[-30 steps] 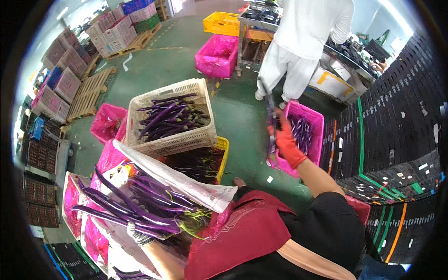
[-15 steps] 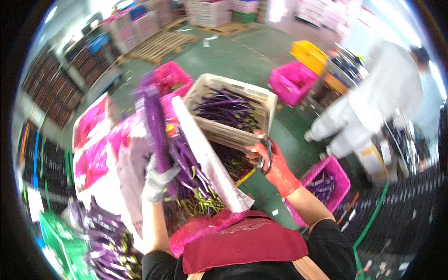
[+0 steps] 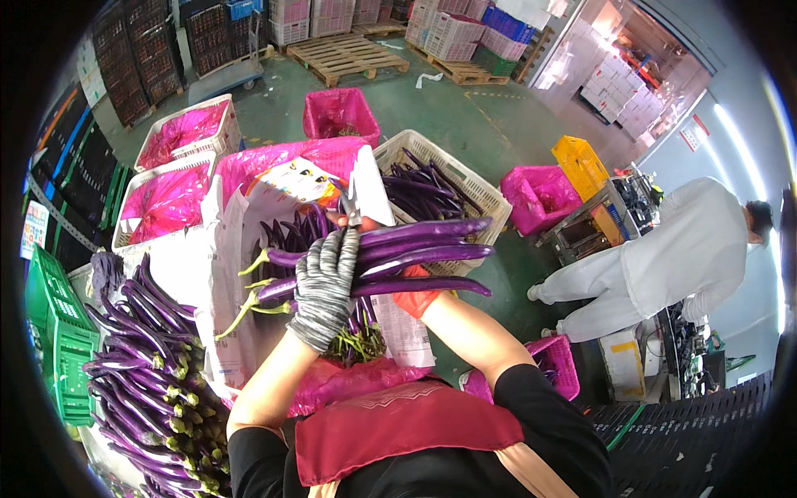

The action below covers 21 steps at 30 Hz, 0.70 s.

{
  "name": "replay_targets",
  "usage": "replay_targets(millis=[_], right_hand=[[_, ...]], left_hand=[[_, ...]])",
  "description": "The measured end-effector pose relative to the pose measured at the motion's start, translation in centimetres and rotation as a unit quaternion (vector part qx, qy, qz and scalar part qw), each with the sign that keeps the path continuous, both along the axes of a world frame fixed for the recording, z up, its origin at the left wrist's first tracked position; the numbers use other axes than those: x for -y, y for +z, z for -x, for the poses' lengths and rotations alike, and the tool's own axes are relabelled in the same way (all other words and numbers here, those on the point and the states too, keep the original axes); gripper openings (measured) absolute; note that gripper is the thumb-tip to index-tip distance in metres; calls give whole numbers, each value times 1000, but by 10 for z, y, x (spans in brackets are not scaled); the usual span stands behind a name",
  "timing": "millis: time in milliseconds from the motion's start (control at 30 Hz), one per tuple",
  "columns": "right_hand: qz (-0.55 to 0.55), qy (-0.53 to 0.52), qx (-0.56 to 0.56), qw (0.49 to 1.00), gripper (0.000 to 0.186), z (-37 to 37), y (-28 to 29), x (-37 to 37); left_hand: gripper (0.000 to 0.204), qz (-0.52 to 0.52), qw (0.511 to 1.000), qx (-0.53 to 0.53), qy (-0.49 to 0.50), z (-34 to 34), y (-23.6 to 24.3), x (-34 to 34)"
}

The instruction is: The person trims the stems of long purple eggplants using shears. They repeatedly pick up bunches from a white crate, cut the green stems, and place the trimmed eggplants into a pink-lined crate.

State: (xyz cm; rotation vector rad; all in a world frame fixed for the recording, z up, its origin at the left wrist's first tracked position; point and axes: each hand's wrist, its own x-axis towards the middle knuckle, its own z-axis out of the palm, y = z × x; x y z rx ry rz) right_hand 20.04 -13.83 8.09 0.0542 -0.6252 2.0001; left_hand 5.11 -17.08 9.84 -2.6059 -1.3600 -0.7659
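Note:
A bunch of several long purple eggplants (image 3: pixel 427 232) lies sideways above the lined box, green stems to the left. My left hand (image 3: pixel 326 286), in a grey striped glove, is wrapped around the bunch from above. Mostly hidden behind the eggplants, my right hand (image 3: pixel 415 299) wears an orange-red glove and holds scissors (image 3: pixel 352 203), whose metal blades stick up past the bunch. Below, the box lined with pink film (image 3: pixel 332 151) and printed paper contains more eggplants (image 3: pixel 303 228).
A pile of eggplants (image 3: pixel 141 365) lies at left beside a green crate (image 3: pixel 66 332). Behind the box stands a cream crate (image 3: pixel 490 187) of eggplants. Pink-lined crates (image 3: pixel 228 124) stand at far left. A person in white (image 3: pixel 681 249) bends over at right, near a yellow crate (image 3: pixel 581 166).
My left hand has brought the eggplants from upright at the left to level over the box. My right hand has come in from the right with the scissors, beneath the bunch. The view has shifted.

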Motion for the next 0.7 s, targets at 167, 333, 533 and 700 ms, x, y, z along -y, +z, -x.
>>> replay_targets(millis=[167,333,533,700], right_hand=[[10,-12,61,998,42,11,-3,-5],[19,-23,109,994,43,14,-6,-7],[39,-56,170,983,45,11,-14,-8],[-26,-160,291,943,40,11,-13,-3]], left_hand=[[81,-33,998,44,12,17,-13,-5],[82,-25,998,49,8,21,-20,-9],[89,-17,998,65,7,16,-27,-10],[102,92,972,204,-66,19,-28,-24]])
